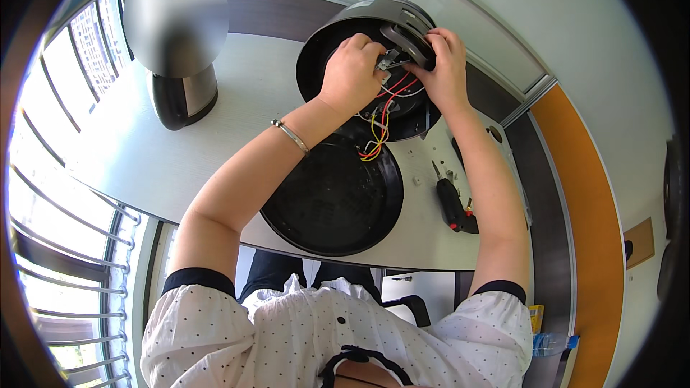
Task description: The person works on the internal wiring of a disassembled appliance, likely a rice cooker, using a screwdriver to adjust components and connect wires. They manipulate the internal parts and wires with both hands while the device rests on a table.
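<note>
- Black plastic, round and deep: an electric appliance housing [322, 42] is tipped on its side toward the back of the pale table [248, 93]; its open face is turned to the person, apparently so that the inside can be reached.
- A small metal part [388, 61] inside the opening is pinched by the left hand [352, 72]; the exact contact is partly hidden by the fingers.
- A black handle-like piece [408, 44] at the housing's right side is grasped by the right hand [447, 75], fingers hooked over its outer edge; the housing is probably steadied this way.
- The housing is dark inside and greyer outside; red, white and yellow wires [387, 118] are spilled over its lower rim in loops.
- A shallow, round black shell [330, 190] is laid in front, near the table's edge; its surface is speckled.
- A black-and-red screwdriver [449, 201] is set to the right, presumably for easy reach; loose screws [449, 174] are scattered beside it.
- A steel-and-black kettle [172, 100] is stood well apart, left; its top is blurred.
</note>
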### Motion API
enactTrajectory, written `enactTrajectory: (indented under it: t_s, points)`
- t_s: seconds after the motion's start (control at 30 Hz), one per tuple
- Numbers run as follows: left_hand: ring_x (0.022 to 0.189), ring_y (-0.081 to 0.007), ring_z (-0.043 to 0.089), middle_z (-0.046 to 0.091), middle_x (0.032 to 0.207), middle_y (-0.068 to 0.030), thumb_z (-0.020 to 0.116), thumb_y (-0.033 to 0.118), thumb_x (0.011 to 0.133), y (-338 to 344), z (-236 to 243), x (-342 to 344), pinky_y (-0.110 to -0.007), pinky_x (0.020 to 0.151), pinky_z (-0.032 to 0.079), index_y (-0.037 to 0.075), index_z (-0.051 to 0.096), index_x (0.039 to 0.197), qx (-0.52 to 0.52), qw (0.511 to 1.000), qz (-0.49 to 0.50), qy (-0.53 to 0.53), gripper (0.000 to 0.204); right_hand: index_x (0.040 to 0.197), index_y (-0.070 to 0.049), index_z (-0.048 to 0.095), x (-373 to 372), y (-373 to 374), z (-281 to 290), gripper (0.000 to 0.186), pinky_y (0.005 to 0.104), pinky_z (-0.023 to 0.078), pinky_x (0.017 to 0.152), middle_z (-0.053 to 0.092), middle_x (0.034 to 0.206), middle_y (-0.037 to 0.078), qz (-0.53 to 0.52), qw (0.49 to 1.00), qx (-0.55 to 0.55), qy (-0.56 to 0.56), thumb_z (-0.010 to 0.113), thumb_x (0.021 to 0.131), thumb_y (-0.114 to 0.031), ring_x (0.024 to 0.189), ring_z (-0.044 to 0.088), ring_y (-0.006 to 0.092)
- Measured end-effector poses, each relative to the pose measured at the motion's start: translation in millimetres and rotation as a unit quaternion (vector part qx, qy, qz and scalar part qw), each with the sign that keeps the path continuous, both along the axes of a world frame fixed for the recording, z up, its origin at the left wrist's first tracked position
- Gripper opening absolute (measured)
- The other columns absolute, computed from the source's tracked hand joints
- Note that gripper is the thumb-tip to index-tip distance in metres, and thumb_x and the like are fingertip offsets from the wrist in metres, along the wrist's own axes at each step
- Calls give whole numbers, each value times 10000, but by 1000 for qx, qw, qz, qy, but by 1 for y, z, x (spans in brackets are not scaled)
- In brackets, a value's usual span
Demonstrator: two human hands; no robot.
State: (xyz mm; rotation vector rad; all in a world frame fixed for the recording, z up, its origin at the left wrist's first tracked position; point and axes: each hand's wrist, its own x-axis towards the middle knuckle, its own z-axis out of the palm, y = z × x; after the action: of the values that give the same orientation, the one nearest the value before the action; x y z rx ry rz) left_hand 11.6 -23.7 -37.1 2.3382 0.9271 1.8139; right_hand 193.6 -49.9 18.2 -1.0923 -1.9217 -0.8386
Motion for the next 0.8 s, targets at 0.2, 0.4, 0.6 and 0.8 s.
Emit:
enactTrajectory:
  t_s: [0.2, 0.4, 0.6, 0.8]
  points:
    - [907, -308, 597, 608, 943, -109, 771, 202, 677, -10, -1, 14, -392, 773, 510, 45, 656, 921, 5, 996, 91, 11, 312, 1043, -38, 573, 1, -3, -1, 562, 417, 435, 908, 545, 1159, 98, -4, 1000, -11, 10, 846, 552, -59, 1062, 509, 342]
    - [812, -280, 608, 630, 815, -77, 767, 189, 669, 0, 1, 23, -384, 667, 511, 65, 626, 837, 56, 992, 111, -3, 252, 1018, -56, 570, 0, -1, -1, 597, 419, 456, 851, 546, 1108, 92, 10, 1000, 18, 1, 858, 496, -49, 1010, 527, 338]
    - [728, -290, 606, 621, 726, -79, 763, 165, 647, 8, -2, 34, -395, 610, 498, 68, 619, 795, 126, 987, 91, -37, 228, 1030, -48, 560, 2, 0, 0, 592, 427, 438, 879, 540, 1134, 98, 39, 999, 1, 10, 835, 505, -39, 1038, 514, 341]
    - [733, -311, 607, 622, 735, -100, 759, 160, 645, 13, -7, 44, -403, 637, 500, 56, 612, 793, 153, 982, 82, -77, 233, 1054, -20, 550, 6, 2, -1, 566, 415, 431, 908, 526, 1159, 119, 58, 998, -20, 15, 775, 535, -38, 1051, 512, 335]
